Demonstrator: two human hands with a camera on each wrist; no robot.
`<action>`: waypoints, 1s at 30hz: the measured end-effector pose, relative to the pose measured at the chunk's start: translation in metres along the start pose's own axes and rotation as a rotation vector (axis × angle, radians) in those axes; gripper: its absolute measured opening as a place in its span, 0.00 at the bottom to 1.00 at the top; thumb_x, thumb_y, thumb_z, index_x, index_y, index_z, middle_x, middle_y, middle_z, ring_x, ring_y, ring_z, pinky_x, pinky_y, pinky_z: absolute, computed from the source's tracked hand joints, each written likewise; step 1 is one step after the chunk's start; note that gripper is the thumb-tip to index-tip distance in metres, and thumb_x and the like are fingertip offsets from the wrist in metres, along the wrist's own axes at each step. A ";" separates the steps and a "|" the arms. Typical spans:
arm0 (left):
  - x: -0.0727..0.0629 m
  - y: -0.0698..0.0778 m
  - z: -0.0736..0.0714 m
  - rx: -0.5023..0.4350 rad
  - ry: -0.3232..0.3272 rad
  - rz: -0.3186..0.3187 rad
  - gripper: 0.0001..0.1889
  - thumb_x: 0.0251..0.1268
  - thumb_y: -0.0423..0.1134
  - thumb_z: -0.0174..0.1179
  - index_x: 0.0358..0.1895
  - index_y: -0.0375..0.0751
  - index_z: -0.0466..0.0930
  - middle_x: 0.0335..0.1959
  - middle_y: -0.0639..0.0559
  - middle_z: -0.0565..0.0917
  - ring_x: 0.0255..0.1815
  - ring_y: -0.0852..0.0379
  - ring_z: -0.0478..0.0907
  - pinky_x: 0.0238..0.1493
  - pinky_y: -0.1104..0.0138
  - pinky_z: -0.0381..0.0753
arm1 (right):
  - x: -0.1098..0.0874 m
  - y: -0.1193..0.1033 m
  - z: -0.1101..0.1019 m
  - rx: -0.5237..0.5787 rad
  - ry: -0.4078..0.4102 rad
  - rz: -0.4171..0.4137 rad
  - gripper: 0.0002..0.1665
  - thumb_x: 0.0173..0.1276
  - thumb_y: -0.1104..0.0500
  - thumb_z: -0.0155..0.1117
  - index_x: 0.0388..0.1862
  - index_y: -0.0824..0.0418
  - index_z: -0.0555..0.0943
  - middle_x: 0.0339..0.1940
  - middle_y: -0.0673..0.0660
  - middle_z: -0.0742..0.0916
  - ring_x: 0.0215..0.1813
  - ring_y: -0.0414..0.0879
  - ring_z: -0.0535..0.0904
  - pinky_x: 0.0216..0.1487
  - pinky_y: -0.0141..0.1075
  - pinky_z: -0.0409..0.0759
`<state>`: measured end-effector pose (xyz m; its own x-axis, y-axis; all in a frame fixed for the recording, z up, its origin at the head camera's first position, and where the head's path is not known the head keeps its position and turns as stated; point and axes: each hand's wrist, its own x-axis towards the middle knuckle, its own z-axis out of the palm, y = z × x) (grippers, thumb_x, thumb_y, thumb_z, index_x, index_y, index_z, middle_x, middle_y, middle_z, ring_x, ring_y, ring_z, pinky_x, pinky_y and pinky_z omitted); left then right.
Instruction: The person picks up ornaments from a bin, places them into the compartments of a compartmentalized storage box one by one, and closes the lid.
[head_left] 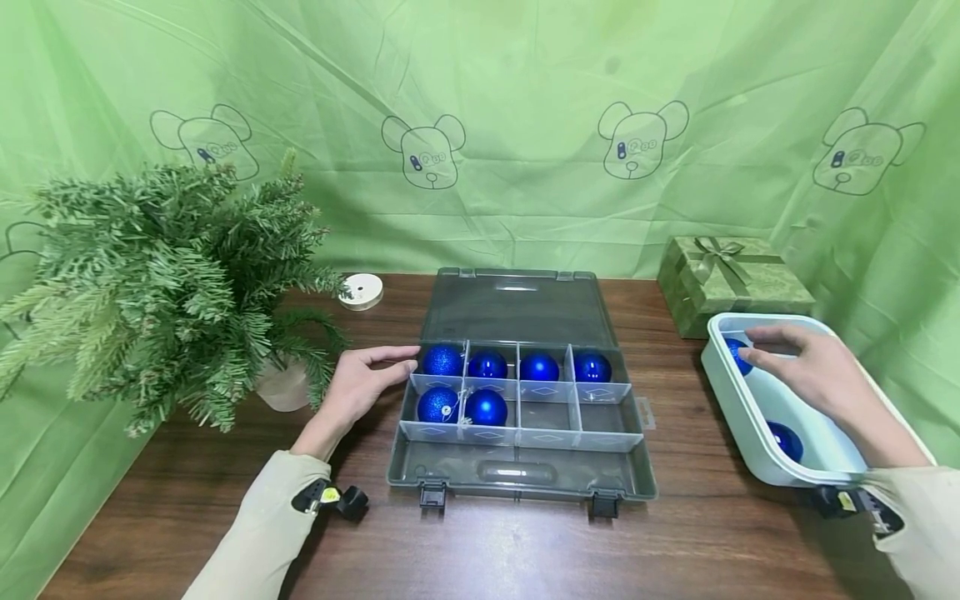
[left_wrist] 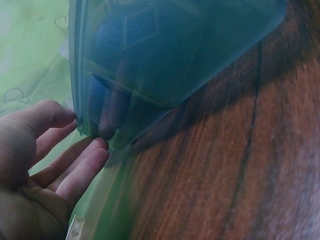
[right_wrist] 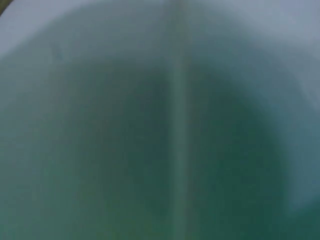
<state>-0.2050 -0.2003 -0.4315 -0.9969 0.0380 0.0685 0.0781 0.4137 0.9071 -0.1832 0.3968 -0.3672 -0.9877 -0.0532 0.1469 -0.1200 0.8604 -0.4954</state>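
Observation:
A grey plastic organizer box (head_left: 517, 467) lies with its lid (head_left: 517, 308) folded back. Each back-row compartment holds a blue Christmas bauble (head_left: 540, 367). In the row before it, the two left compartments hold one glittery bauble (head_left: 435, 406) and one shiny bauble (head_left: 486, 407); the two right ones are bare. My left hand (head_left: 356, 387) touches the box's left side, fingers fairly straight, thumb at the rim in the left wrist view. Over a pale blue tub (head_left: 723, 392), my right hand (head_left: 813, 371) is loosely curved, thumb and fingers apart beside a glittery bauble (head_left: 735, 354). A shiny bauble (head_left: 783, 440) lies nearer me.
A small artificial fir tree (head_left: 180, 283) in a pale pot stands at the left, branches reaching toward my left hand. Behind the box's left side is a white ribbon spool (head_left: 362, 292). A green gift box (head_left: 735, 275) stands behind the tub. The right wrist view is blurred.

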 end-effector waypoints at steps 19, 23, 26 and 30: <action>-0.001 0.000 0.000 -0.008 -0.003 0.006 0.15 0.66 0.44 0.77 0.54 0.47 0.93 0.53 0.50 0.91 0.67 0.49 0.79 0.72 0.53 0.70 | 0.008 0.012 0.009 -0.065 -0.027 -0.141 0.23 0.68 0.61 0.76 0.57 0.74 0.85 0.52 0.77 0.87 0.56 0.75 0.81 0.45 0.30 0.71; -0.001 0.000 0.000 -0.007 -0.001 0.010 0.15 0.66 0.44 0.77 0.54 0.47 0.93 0.53 0.50 0.91 0.66 0.49 0.80 0.72 0.53 0.70 | 0.008 0.013 0.007 -0.060 -0.068 -0.153 0.22 0.66 0.65 0.76 0.55 0.77 0.85 0.45 0.74 0.89 0.47 0.68 0.85 0.40 0.25 0.73; -0.001 0.000 0.000 -0.006 -0.001 0.009 0.15 0.66 0.44 0.77 0.54 0.47 0.93 0.53 0.50 0.91 0.66 0.49 0.80 0.71 0.53 0.71 | 0.008 0.012 0.006 -0.054 -0.109 -0.131 0.22 0.67 0.65 0.75 0.56 0.78 0.84 0.45 0.74 0.89 0.45 0.64 0.87 0.38 0.24 0.73; 0.000 0.000 0.000 -0.001 -0.001 0.008 0.16 0.66 0.45 0.77 0.54 0.47 0.93 0.53 0.50 0.91 0.66 0.49 0.80 0.71 0.53 0.71 | 0.007 0.011 0.005 -0.063 -0.118 -0.118 0.22 0.67 0.65 0.75 0.55 0.77 0.84 0.45 0.74 0.89 0.46 0.66 0.86 0.38 0.26 0.74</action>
<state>-0.2047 -0.2003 -0.4321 -0.9963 0.0425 0.0752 0.0860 0.4121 0.9071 -0.1917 0.4033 -0.3764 -0.9726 -0.2114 0.0969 -0.2325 0.8746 -0.4255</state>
